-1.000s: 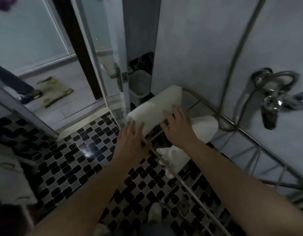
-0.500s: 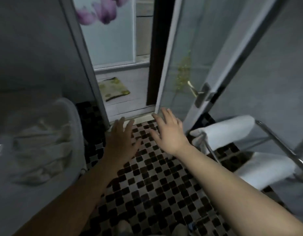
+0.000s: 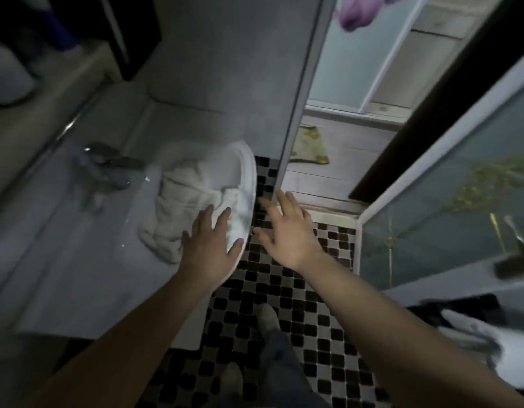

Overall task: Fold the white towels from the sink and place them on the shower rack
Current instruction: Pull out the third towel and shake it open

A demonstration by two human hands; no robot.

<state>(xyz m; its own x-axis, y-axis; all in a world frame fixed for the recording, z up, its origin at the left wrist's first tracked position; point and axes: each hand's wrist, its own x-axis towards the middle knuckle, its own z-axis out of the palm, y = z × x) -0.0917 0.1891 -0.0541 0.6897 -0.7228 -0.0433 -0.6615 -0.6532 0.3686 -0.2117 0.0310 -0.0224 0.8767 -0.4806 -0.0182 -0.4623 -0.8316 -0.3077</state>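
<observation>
Crumpled white towels lie heaped in the white sink at centre left. My left hand hovers over the sink's front rim with fingers spread, holding nothing, just short of the towels. My right hand is beside it over the tiled floor, fingers straight and empty. A bit of white towel shows at the lower right edge; the shower rack itself is hard to make out in the blur.
A chrome tap stands at the sink's left. The glass shower door stands open on the right. Black-and-white mosaic floor lies below, with my feet on it. A doormat lies beyond the doorway.
The view swung left from the shower rack to the sink. Both hands let go of the folded towel on the rack and moved, empty, toward the sink.
</observation>
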